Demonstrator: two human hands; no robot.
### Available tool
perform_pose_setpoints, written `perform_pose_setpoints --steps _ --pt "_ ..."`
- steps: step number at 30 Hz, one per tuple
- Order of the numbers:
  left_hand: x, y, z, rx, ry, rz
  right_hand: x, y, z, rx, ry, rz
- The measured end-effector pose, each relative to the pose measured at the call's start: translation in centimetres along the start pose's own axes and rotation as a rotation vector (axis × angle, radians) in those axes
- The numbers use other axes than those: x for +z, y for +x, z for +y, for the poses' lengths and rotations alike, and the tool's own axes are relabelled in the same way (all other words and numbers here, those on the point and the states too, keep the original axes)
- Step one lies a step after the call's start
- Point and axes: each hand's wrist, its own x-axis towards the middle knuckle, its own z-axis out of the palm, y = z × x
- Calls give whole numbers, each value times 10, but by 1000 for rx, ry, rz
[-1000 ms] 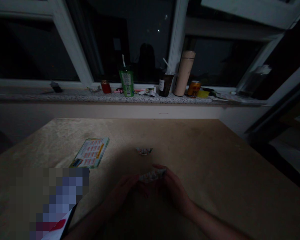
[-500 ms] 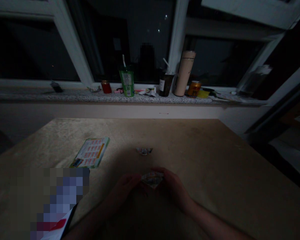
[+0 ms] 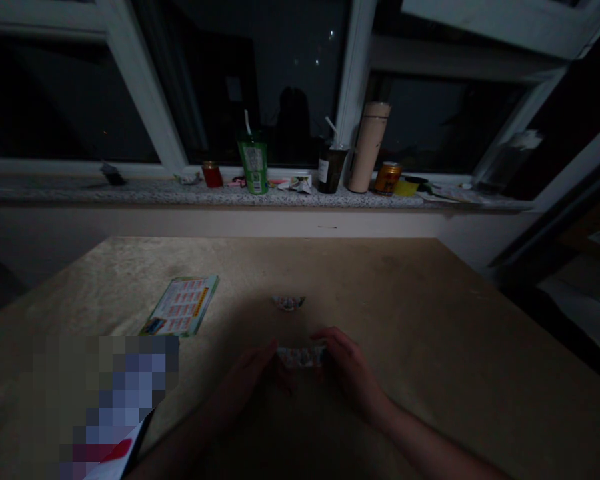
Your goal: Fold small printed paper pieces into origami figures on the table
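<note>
Between my hands is a small piece of folded printed paper [image 3: 303,357], now a narrow strip with a straight lower edge. My left hand [image 3: 253,373] pinches its left end. At the right end, my right hand [image 3: 347,363] grips it, with the index finger raised a little over the top edge. A second folded printed paper piece [image 3: 289,303], shaped like a shallow boat, lies on the table just beyond my hands. Shadow hides the undersides of my fingers.
The brown table [image 3: 405,300] reaches to the wall. On its left lies a printed pad [image 3: 183,307], with a partly blurred flat item [image 3: 125,400] nearer me. The windowsill holds a green cup [image 3: 254,163], a dark cup [image 3: 331,167], a pink flask [image 3: 369,150] and a golden can [image 3: 388,179].
The held paper has gone from a shape with a downward point to a flat strip, its lower point folded away. My hands have shifted slightly; the other paper piece stays put.
</note>
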Motion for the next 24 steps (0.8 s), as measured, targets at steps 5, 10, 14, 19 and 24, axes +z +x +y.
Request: perform_pose_setpoints --steps 5,10,14,19,24 --pt "0 0 1 13 28 -8 0 1 -2 -7 -87 89" --pt "1 -2 6 11 75 -34 2 2 -9 -28 -173 157" --pt "1 -2 4 -1 166 8 4 3 -12 -69 -195 178" --pt "1 -3 4 1 277 47 5 0 -10 -131 -275 180" --pt "6 -8 2 12 332 171 4 -3 -10 -227 -397 197"
